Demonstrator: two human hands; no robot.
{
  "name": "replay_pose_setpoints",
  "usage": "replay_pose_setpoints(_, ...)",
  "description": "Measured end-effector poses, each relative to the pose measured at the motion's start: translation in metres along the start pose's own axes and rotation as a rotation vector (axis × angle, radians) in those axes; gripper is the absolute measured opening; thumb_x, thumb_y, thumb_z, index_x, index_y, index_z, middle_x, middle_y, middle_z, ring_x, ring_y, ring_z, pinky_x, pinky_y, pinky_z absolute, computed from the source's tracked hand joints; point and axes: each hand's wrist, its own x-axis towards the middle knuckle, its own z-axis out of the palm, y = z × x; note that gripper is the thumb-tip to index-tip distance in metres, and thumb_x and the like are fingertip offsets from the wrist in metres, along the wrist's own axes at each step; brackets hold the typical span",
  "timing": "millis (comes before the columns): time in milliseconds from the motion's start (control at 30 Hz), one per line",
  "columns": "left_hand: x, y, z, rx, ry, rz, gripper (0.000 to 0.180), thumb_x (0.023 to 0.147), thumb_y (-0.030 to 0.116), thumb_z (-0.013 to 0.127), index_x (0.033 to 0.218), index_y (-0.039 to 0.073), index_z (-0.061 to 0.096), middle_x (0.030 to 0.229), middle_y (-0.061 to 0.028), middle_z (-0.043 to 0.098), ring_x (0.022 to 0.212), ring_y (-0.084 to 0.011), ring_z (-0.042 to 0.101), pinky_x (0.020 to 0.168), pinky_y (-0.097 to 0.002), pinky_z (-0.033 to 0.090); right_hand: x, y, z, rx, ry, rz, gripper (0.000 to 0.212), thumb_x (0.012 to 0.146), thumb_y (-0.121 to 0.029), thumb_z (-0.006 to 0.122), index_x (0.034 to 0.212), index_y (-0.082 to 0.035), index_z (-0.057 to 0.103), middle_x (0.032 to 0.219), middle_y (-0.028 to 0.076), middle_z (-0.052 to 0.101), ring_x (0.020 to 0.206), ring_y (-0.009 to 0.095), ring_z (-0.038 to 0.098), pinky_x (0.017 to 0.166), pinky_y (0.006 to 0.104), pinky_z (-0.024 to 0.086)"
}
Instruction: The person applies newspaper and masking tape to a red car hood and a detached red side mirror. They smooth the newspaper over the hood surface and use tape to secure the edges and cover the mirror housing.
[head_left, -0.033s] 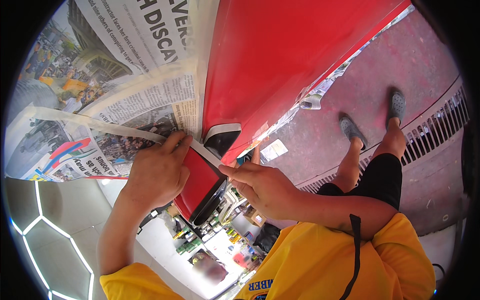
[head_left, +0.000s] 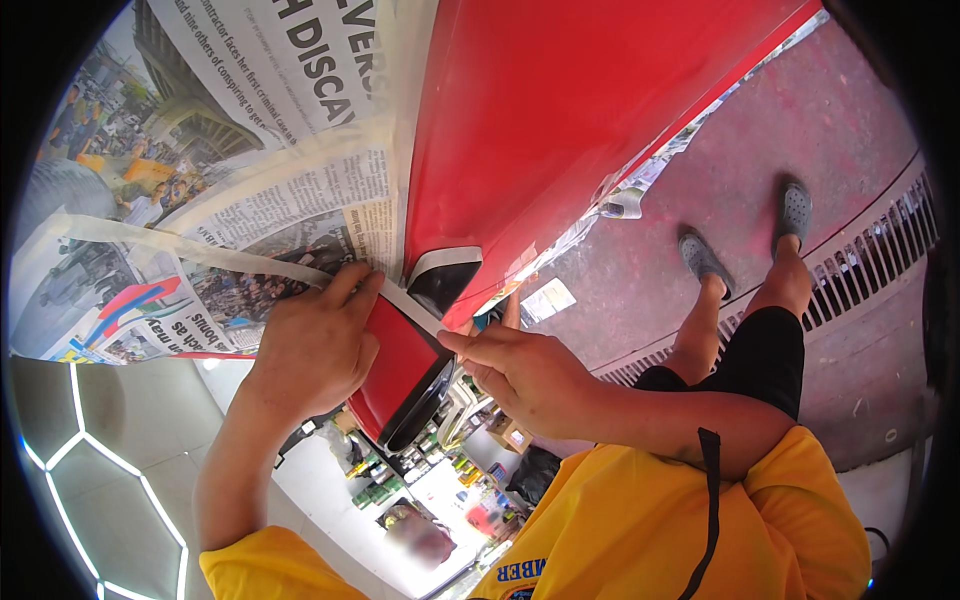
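A pale strip of masking tape (head_left: 412, 306) runs between my two hands, across the top of a red painted piece with a black edge (head_left: 398, 365). My left hand (head_left: 315, 345) is closed, its fingertips pressed together at the strip's upper left end, beside the newspaper covering. At the other end my right hand (head_left: 535, 370) pinches the strip between thumb and forefinger; its remaining fingers are curled under. Just beyond the strip sits a black corner piece (head_left: 447, 283) edged with tape, set against a large red car panel (head_left: 540, 110). The exact fingertip contact is partly hidden.
Newspaper sheets (head_left: 250, 150) taped down cover the surface at left. Below right, a person's legs in grey clogs (head_left: 700, 262) stand on the reddish floor near a drain grate (head_left: 870, 255). Shelves with bottles and a cardboard box (head_left: 510, 433) are behind the red piece.
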Motion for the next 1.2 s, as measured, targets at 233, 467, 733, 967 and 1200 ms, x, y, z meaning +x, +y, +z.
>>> replay_pose_setpoints(233, -0.0004, -0.0007, 0.0016, 0.001, 0.016, -0.003, 0.06, 0.09, 0.012, 0.068, 0.149, -0.002, 0.067, 0.147, -0.0161, 0.067, 0.104, -0.0362, 0.078, 0.091, -0.048, 0.062, 0.0011, 0.0052, 0.0044, -0.04, 0.071, -0.115, 0.043, 0.115, -0.011, 0.062, 0.157, -0.006, 0.064, 0.115, 0.02, 0.073, 0.103, 0.039, 0.076, 0.089, 0.0467, 0.061)
replay_pose_setpoints(467, 0.0002, -0.0012, 0.0023, 0.001, 0.02, 0.001, 0.06, 0.091, 0.013, 0.067, 0.148, -0.002, 0.067, 0.147, -0.016, 0.067, 0.103, -0.0358, 0.078, 0.091, -0.0479, 0.062, 0.0018, 0.0026, 0.0027, -0.066, 0.058, -0.115, 0.043, 0.115, -0.011, 0.062, 0.157, -0.006, 0.064, 0.115, 0.021, 0.073, 0.103, 0.039, 0.076, 0.089, 0.0471, 0.06)
replay_pose_setpoints(733, 0.0003, -0.0016, 0.0016, -0.008, 0.023, 0.001, 0.059, 0.091, 0.013, 0.067, 0.148, -0.002, 0.067, 0.146, -0.0156, 0.067, 0.099, -0.0361, 0.077, 0.092, -0.0485, 0.062, 0.0035, 0.0041, 0.0041, -0.03, 0.051, -0.101, 0.044, 0.115, -0.01, 0.062, 0.158, -0.007, 0.064, 0.115, 0.02, 0.074, 0.103, 0.039, 0.076, 0.09, 0.0467, 0.06)
replay_pose_setpoints(967, 0.0002, -0.0018, 0.0034, -0.007, 0.037, 0.009, 0.059, 0.09, 0.014, 0.067, 0.147, -0.002, 0.068, 0.146, -0.0158, 0.067, 0.099, -0.0364, 0.077, 0.091, -0.0489, 0.062, 0.0032, 0.0058, 0.0052, -0.031, 0.027, -0.091, 0.045, 0.114, -0.01, 0.063, 0.159, -0.008, 0.063, 0.118, 0.02, 0.074, 0.104, 0.039, 0.075, 0.091, 0.0468, 0.06)
replay_pose_setpoints(1200, 0.0007, -0.0009, 0.0014, -0.012, 0.022, -0.004, 0.059, 0.09, 0.014, 0.068, 0.146, -0.002, 0.069, 0.145, -0.0162, 0.067, 0.098, -0.0367, 0.077, 0.09, -0.0492, 0.062, 0.0042, 0.004, 0.0041, -0.008, -0.018, -0.051, 0.047, 0.114, -0.016, 0.061, 0.16, -0.008, 0.063, 0.135, 0.023, 0.074, 0.113, 0.042, 0.076, 0.098, 0.0524, 0.06)
